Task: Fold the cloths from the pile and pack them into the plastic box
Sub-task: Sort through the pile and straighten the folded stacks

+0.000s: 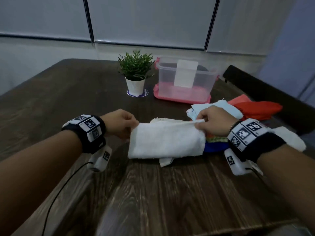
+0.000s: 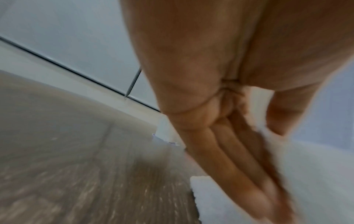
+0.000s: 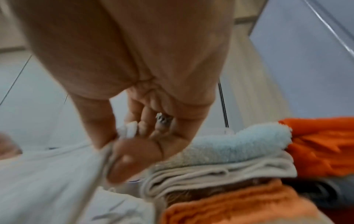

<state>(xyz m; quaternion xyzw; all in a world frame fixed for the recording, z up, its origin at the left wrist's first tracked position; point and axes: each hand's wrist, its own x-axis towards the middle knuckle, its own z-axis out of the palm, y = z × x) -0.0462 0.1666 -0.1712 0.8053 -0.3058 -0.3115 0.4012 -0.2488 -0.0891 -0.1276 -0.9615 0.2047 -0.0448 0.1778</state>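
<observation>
A white cloth (image 1: 166, 142) hangs folded between both hands just above the dark table. My left hand (image 1: 121, 125) pinches its upper left corner; in the left wrist view the fingers (image 2: 239, 174) lie along the cloth (image 2: 306, 189) with the thumb on its other side. My right hand (image 1: 211, 121) pinches the upper right corner, and the thumb and fingers (image 3: 134, 153) clamp the cloth's edge (image 3: 57, 174). The pile of cloths (image 1: 238, 108), light blue, orange, beige and blue, lies right of it. The clear plastic box (image 1: 185, 79) stands open at the back on its pink lid.
A small potted plant (image 1: 135, 72) stands left of the box on a round sticker. A dark chair back (image 1: 255, 86) rises beyond the table's right edge. Another white cloth (image 1: 289, 138) lies near my right wrist. The dark wooden table (image 1: 68, 99) stretches left and front.
</observation>
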